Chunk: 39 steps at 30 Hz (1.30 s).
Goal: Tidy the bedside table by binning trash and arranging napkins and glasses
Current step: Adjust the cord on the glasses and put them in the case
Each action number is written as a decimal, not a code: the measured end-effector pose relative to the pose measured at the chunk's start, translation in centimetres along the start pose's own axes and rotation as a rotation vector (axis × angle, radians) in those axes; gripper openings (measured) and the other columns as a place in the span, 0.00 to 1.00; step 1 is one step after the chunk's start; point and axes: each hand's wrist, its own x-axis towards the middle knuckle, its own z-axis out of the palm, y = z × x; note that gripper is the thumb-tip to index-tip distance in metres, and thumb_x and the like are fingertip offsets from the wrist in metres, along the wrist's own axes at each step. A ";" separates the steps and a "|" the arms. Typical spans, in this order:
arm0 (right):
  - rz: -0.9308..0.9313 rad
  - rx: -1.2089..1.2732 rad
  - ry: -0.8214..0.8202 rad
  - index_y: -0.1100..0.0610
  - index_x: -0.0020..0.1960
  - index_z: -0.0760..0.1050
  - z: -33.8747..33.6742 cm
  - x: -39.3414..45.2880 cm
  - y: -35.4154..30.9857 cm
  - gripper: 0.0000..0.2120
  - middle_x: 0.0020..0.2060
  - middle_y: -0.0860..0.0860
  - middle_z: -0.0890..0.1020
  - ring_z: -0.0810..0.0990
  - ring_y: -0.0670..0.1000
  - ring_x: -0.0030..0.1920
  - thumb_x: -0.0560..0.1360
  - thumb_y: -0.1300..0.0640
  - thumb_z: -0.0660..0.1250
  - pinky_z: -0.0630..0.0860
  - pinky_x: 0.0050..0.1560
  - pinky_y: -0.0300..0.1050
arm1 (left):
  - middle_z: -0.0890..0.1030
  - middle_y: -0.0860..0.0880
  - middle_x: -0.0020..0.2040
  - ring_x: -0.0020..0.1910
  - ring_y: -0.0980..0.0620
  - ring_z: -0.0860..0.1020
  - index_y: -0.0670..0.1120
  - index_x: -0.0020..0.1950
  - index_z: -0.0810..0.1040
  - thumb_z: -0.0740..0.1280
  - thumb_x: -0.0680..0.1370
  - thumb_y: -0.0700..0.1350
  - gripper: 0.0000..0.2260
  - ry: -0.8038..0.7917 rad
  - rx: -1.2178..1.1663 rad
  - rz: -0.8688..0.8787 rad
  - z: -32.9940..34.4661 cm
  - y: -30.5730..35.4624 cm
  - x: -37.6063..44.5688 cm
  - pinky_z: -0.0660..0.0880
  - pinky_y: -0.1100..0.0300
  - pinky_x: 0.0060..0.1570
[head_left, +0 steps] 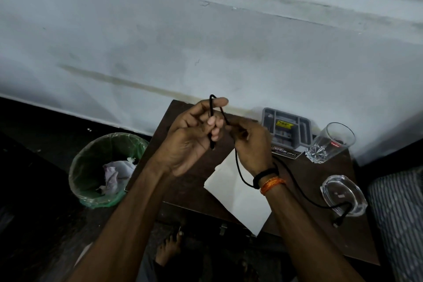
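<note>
Holding a black cord (pixel 239 168) above the dark brown worktop (pixel 309 224), both hands sit close together near its far edge. Left hand (pixel 190 137): palm toward the camera, fingers curled, cord looped over the raised forefinger and running down between the fingers; grip closed on the cord. Right hand (pixel 250 142): back toward the camera, fingers curled in around the same cord just beside the left fingertips; grip closed on the cord. Black band and orange thread band on the right wrist.

From the right hand the cord drops in a slack curve past the wrist, trails across the worktop to the right and ends at a small plug beside the glass ashtray (pixel 343 194), part of it lying over the ashtray's near rim.

White napkin (pixel 240 194) lies flat near the middle of the worktop, one corner reaching over the front edge, partly hidden by the right forearm. Clear drinking glass (pixel 329 143) with red lettering stands at the far right corner, near the wall. Grey compartmented tray (pixel 287 127) stands just left of the glass, against the wall, a yellow label showing inside. A dark printed card lies in front of the tray.

Green-lined bin (pixel 106 169) on the floor, left of the worktop, touching or nearly touching its side; crumpled white paper (pixel 116 173) inside. Striped cloth at the right frame edge. Bare foot below the worktop front.
</note>
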 end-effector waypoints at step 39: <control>-0.338 -0.295 0.000 0.57 0.45 0.77 -3.9 -0.3 -1.5 0.08 0.41 0.50 0.78 0.75 0.49 0.41 0.80 0.58 0.61 0.69 0.41 0.41 | 0.81 0.42 0.48 0.50 0.46 0.79 0.39 0.54 0.77 0.58 0.83 0.39 0.09 -0.096 0.802 -0.070 -1.8 -3.0 0.8 0.75 0.53 0.55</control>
